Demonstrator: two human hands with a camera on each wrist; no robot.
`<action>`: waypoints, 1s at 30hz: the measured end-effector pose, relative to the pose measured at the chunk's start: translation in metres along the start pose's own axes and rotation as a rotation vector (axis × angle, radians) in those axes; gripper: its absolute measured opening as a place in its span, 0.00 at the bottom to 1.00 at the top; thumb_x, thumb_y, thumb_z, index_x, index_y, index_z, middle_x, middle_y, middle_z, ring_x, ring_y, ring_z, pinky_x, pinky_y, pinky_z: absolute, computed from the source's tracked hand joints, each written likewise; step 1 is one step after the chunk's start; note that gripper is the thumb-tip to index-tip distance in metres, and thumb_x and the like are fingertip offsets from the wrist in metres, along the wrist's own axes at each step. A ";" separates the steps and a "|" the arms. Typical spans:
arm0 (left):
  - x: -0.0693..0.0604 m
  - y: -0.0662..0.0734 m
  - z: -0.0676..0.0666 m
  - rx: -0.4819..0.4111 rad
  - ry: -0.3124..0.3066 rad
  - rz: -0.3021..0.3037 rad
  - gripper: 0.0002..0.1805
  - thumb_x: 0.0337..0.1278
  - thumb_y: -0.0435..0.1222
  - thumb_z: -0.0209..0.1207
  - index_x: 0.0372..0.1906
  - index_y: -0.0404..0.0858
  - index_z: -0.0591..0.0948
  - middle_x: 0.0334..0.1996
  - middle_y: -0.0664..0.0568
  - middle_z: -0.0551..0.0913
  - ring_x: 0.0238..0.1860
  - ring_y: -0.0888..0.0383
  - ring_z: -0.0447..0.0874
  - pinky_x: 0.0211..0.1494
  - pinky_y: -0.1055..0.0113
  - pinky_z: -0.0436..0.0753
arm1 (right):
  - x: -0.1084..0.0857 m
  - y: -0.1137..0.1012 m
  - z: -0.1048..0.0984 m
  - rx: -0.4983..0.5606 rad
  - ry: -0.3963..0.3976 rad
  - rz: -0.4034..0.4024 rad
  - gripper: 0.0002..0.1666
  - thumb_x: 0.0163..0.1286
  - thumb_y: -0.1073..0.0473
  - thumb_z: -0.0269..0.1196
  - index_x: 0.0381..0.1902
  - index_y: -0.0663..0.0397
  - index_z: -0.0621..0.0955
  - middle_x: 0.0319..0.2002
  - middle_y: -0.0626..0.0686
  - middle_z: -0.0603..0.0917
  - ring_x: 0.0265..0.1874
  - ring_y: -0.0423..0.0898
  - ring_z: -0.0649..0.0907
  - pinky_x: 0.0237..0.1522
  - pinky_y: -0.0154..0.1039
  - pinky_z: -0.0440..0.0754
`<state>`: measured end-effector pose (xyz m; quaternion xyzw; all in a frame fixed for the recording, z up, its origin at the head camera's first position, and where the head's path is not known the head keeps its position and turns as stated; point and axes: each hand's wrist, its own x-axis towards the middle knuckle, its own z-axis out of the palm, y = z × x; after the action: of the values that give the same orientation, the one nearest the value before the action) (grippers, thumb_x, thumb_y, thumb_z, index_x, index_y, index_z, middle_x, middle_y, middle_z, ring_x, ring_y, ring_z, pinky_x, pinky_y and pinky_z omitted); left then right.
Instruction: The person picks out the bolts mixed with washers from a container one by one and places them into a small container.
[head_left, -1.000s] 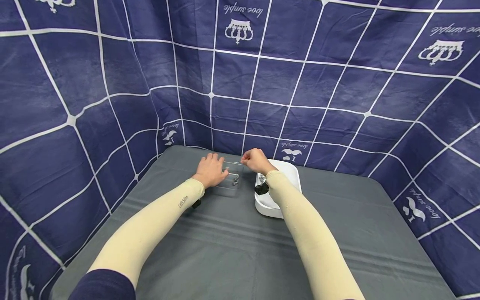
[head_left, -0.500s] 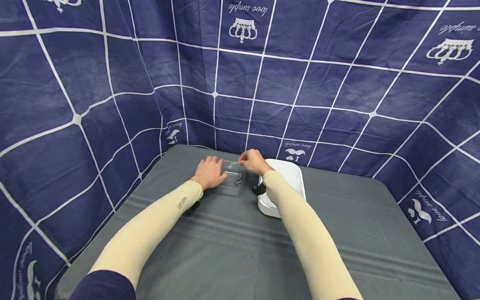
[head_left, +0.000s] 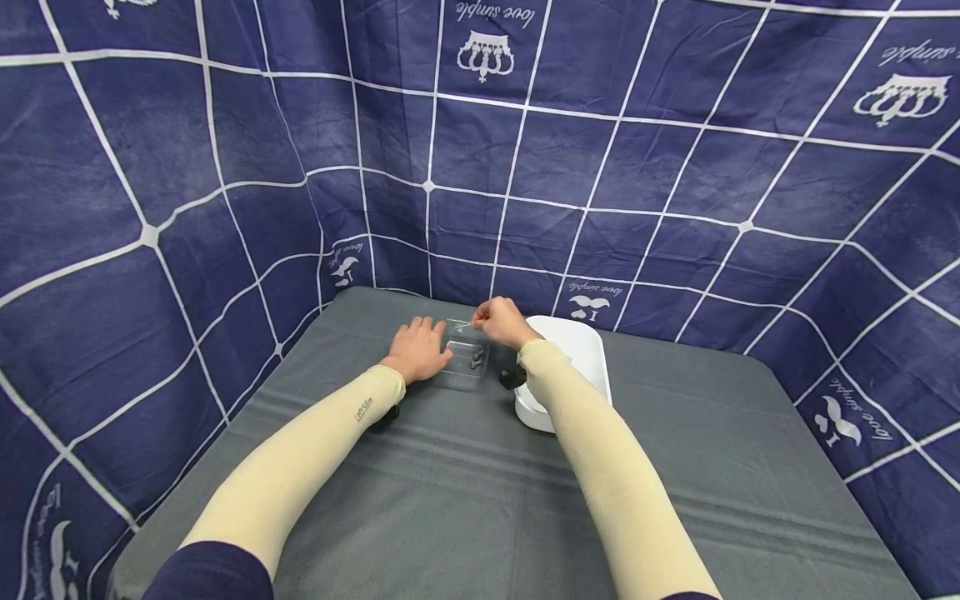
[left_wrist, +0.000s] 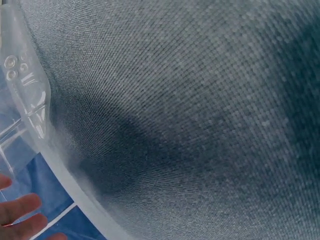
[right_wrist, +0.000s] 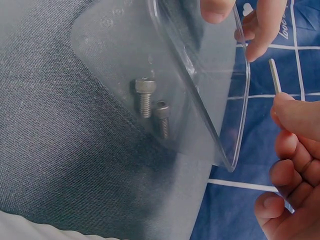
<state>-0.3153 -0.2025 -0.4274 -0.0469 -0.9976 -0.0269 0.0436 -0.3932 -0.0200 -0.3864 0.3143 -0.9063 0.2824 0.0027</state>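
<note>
My left hand [head_left: 416, 348] lies with its fingers spread at the left side of a clear plastic box [head_left: 463, 377]; its fingertips also show in the right wrist view [right_wrist: 265, 27]. Between thumb and fingers, my right hand [head_left: 501, 322] pinches a thin metal rod [right_wrist: 275, 75], held above the box's far part. Two socket-head bolts [right_wrist: 145, 95] lie in the clear box [right_wrist: 115, 55], which has a raised divider. In the left wrist view, the left fingers [left_wrist: 22, 215] are beyond the box's corner [left_wrist: 32, 90].
Right of the clear box stands a white tray [head_left: 602, 367], partly under my right forearm. Both stand on a grey cloth-covered table [head_left: 450, 500]. A dark blue curtain [head_left: 637, 167] with white lines rises behind and at both sides.
My right hand has moved slightly left with the rod, bringing it over the far part of the box. My left hand stays at the box's left side.
</note>
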 end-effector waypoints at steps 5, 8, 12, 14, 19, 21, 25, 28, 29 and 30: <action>0.000 -0.001 0.002 -0.003 0.000 -0.014 0.37 0.68 0.54 0.53 0.75 0.39 0.66 0.67 0.38 0.72 0.69 0.41 0.67 0.68 0.42 0.69 | 0.004 0.001 0.003 0.002 -0.001 0.002 0.06 0.67 0.62 0.66 0.33 0.57 0.89 0.31 0.51 0.89 0.29 0.43 0.81 0.37 0.35 0.78; 0.000 0.000 0.003 -0.017 -0.001 -0.021 0.37 0.68 0.53 0.54 0.75 0.39 0.65 0.67 0.38 0.72 0.70 0.41 0.66 0.68 0.41 0.69 | 0.006 0.002 0.005 -0.006 -0.009 0.010 0.06 0.67 0.61 0.67 0.32 0.56 0.89 0.30 0.50 0.89 0.30 0.42 0.81 0.37 0.34 0.78; 0.000 0.000 0.004 -0.027 -0.004 -0.027 0.38 0.68 0.53 0.55 0.76 0.40 0.65 0.67 0.38 0.71 0.70 0.41 0.66 0.68 0.41 0.69 | 0.008 0.001 0.006 -0.022 -0.025 0.031 0.06 0.67 0.61 0.67 0.32 0.55 0.89 0.30 0.50 0.89 0.30 0.42 0.81 0.37 0.35 0.78; 0.001 0.000 0.005 -0.020 -0.007 -0.029 0.38 0.68 0.54 0.54 0.76 0.40 0.65 0.67 0.38 0.71 0.70 0.41 0.66 0.68 0.41 0.69 | 0.008 0.001 0.006 -0.037 -0.040 0.035 0.06 0.67 0.61 0.67 0.33 0.55 0.89 0.31 0.50 0.89 0.30 0.42 0.80 0.37 0.34 0.78; 0.002 0.000 0.004 -0.006 -0.020 -0.033 0.38 0.68 0.54 0.54 0.76 0.40 0.64 0.68 0.38 0.71 0.71 0.41 0.65 0.69 0.41 0.68 | 0.011 -0.003 0.005 -0.061 -0.089 0.024 0.07 0.67 0.60 0.67 0.33 0.56 0.90 0.33 0.49 0.90 0.28 0.41 0.79 0.36 0.34 0.77; 0.002 0.000 0.004 -0.007 -0.022 -0.032 0.38 0.68 0.54 0.54 0.76 0.39 0.64 0.68 0.38 0.70 0.71 0.41 0.65 0.69 0.41 0.68 | 0.011 -0.006 0.005 -0.072 -0.108 0.017 0.07 0.67 0.60 0.67 0.34 0.57 0.90 0.32 0.49 0.90 0.27 0.41 0.78 0.36 0.34 0.76; 0.001 0.001 0.004 -0.008 -0.022 -0.032 0.37 0.69 0.54 0.54 0.76 0.39 0.65 0.69 0.38 0.70 0.72 0.41 0.64 0.70 0.41 0.68 | 0.012 -0.009 0.005 -0.099 -0.149 0.008 0.09 0.66 0.60 0.67 0.35 0.59 0.91 0.34 0.49 0.90 0.27 0.41 0.77 0.36 0.33 0.75; 0.001 0.002 0.004 -0.012 -0.019 -0.034 0.37 0.69 0.53 0.54 0.75 0.39 0.65 0.69 0.38 0.70 0.72 0.41 0.64 0.70 0.41 0.68 | 0.013 -0.009 0.006 -0.125 -0.178 0.000 0.08 0.65 0.60 0.67 0.35 0.58 0.91 0.35 0.48 0.90 0.29 0.40 0.78 0.38 0.33 0.76; 0.001 0.002 0.004 -0.014 -0.017 -0.035 0.37 0.69 0.53 0.53 0.75 0.39 0.65 0.69 0.38 0.70 0.72 0.41 0.64 0.70 0.41 0.68 | 0.014 -0.009 0.006 -0.129 -0.185 -0.002 0.08 0.65 0.60 0.67 0.35 0.58 0.91 0.34 0.47 0.90 0.28 0.41 0.78 0.38 0.33 0.76; 0.001 0.002 0.004 -0.015 -0.014 -0.035 0.37 0.69 0.53 0.53 0.75 0.39 0.65 0.69 0.39 0.70 0.72 0.41 0.64 0.70 0.41 0.67 | 0.015 -0.009 0.005 -0.133 -0.191 -0.005 0.08 0.65 0.60 0.67 0.35 0.58 0.91 0.33 0.47 0.90 0.28 0.41 0.78 0.38 0.33 0.76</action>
<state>-0.3166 -0.2001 -0.4308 -0.0300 -0.9983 -0.0346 0.0359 -0.3989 -0.0372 -0.3835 0.3412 -0.9184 0.1902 -0.0622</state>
